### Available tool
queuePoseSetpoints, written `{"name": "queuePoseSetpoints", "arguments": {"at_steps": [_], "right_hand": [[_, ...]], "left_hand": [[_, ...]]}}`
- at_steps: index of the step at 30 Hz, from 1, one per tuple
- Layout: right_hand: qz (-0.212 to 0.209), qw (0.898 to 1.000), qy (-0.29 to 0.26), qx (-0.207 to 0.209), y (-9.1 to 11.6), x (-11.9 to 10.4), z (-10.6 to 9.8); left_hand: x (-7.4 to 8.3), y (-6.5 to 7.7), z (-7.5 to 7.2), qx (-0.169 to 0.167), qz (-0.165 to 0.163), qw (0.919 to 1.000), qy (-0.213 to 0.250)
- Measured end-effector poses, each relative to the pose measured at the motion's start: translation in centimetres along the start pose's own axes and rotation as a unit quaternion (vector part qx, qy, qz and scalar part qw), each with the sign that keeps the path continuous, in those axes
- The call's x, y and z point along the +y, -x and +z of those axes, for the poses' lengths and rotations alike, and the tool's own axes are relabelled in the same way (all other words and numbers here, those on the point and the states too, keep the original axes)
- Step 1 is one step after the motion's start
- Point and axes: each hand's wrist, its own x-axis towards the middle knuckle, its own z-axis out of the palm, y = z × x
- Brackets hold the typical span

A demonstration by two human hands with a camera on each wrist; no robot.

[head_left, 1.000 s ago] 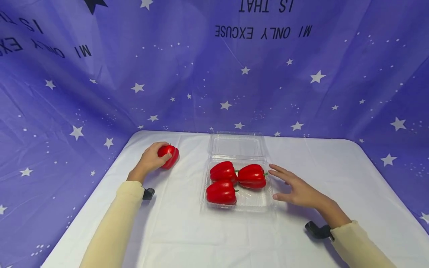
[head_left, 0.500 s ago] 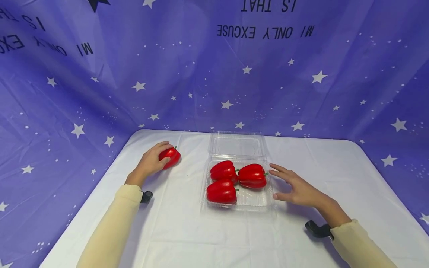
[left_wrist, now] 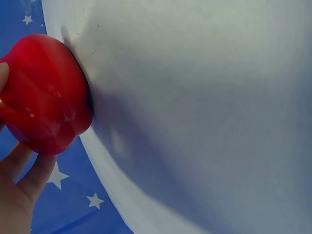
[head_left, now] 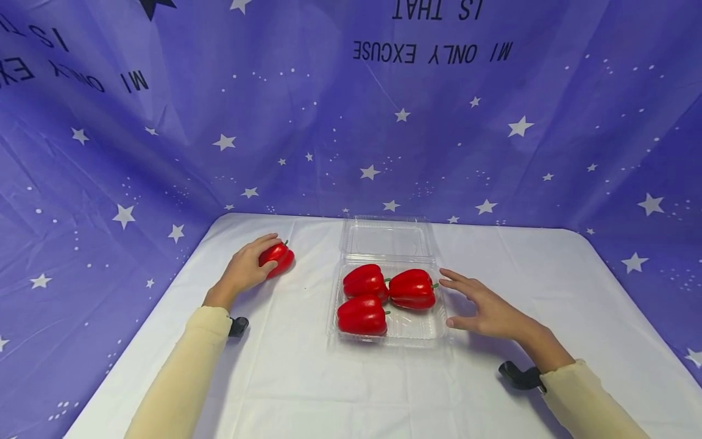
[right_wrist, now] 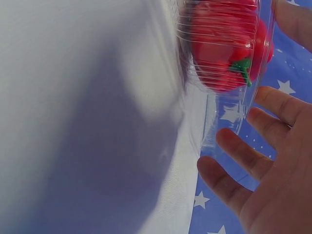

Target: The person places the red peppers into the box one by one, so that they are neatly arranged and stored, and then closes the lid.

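Observation:
My left hand (head_left: 246, 266) grips a red bell pepper (head_left: 281, 260) on the left part of the table, thumb on the near side and fingers over the far side. In the left wrist view this bell pepper (left_wrist: 48, 95) shows its lobed bottom, close against the white cloth. A clear plastic clamshell box (head_left: 414, 327) lies with its lid (head_left: 389, 239) folded back. Inside are three more red bell peppers: back left (head_left: 364, 281), right (head_left: 412, 289) and front left (head_left: 362, 316). My right hand (head_left: 488, 311) is at the box's right edge, fingers spread and holding nothing.
White cloth (head_left: 307, 378) covers the table. Behind it and along the sides hangs a purple curtain (head_left: 329, 122) with white stars and printed words. Each wrist wears a black camera mount.
The bell pepper in my left hand has turned, its green stem now showing at the far right side. That hand shifted slightly left. My right hand and the box stay still.

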Motion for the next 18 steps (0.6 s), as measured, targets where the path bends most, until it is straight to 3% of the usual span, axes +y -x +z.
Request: {"name": "queuePoseSetpoints", "arguments": {"at_steps": [11, 18], "right_hand": [[0.003, 1.000, 0.003, -0.007, -0.20, -0.32, -0.45], [-0.002, 1.000, 0.006, -0.003, -0.18, -0.16, -0.22]], "left_hand": [[-0.23, 0.07, -0.28, -0.001, 0.015, 0.9996, -0.023], [0.04, 0.25, -0.16, 0.008, 0.013, 0.9998, -0.014]]}}
